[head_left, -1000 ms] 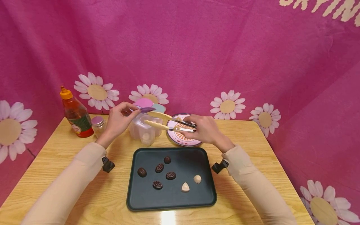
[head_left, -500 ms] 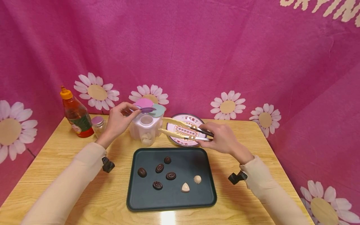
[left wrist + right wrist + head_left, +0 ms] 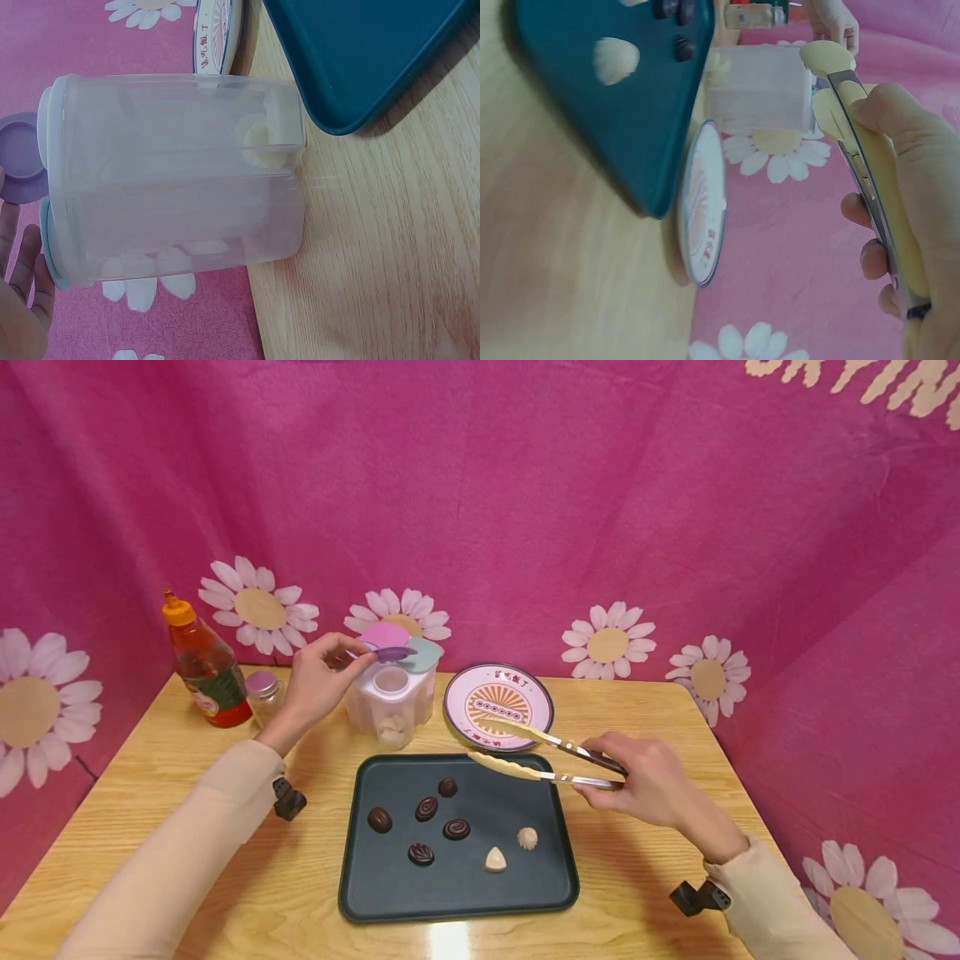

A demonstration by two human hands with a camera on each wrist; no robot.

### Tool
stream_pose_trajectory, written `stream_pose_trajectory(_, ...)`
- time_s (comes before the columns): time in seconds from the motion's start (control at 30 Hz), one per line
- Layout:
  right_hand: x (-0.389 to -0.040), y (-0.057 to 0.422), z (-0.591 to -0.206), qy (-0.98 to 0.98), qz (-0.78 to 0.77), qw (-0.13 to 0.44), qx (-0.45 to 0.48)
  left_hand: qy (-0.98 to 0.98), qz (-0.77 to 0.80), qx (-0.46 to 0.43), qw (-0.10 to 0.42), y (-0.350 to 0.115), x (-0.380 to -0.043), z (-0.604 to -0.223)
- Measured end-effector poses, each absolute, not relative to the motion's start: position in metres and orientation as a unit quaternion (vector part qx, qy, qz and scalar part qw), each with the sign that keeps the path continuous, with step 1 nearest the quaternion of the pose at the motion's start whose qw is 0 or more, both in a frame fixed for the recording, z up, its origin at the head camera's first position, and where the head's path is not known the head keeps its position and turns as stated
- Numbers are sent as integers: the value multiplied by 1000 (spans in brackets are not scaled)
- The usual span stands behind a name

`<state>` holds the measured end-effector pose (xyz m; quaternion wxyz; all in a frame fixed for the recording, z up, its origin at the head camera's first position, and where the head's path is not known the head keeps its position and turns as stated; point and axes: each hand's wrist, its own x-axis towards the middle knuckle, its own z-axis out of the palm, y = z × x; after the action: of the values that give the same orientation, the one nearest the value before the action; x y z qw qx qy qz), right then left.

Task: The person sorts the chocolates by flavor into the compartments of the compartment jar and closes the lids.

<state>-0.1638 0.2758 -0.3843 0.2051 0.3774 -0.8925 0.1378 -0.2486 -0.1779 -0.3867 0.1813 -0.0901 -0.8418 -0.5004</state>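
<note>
My left hand pinches the raised purple flap lid of a clear plastic container. Beneath that lid the round opening shows, and pale chocolates lie at the bottom of its front compartment. My right hand grips tongs with cream tips, spread apart with nothing between them. These tips hang over the back of the dark green tray and the plate's front edge. Several dark chocolates lie on the tray's left and middle, with a white triangular chocolate and a white shell-like one at right.
A patterned round plate stands behind the tray, right of the container. On the left are a red sauce bottle with an orange cap and a small glass jar. A pink daisy-print cloth hangs behind the wooden table.
My right hand has drawn the tongs from over the container's opening rightward and toward me, across the plate to the tray's back edge. My left hand stays on the lid.
</note>
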Motion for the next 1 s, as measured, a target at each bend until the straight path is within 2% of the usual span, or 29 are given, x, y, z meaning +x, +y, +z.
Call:
stream_pose_trajectory(0.5, -106, 306, -413, -893, 121, 226, 370, -843, -492, -100, 191, -179, -253, -391)
stream_pose_trajectory(1.0, -69, 304, -445, -901, 146, 179, 366, -842, -495, -96, 192, -178, -252, -390)
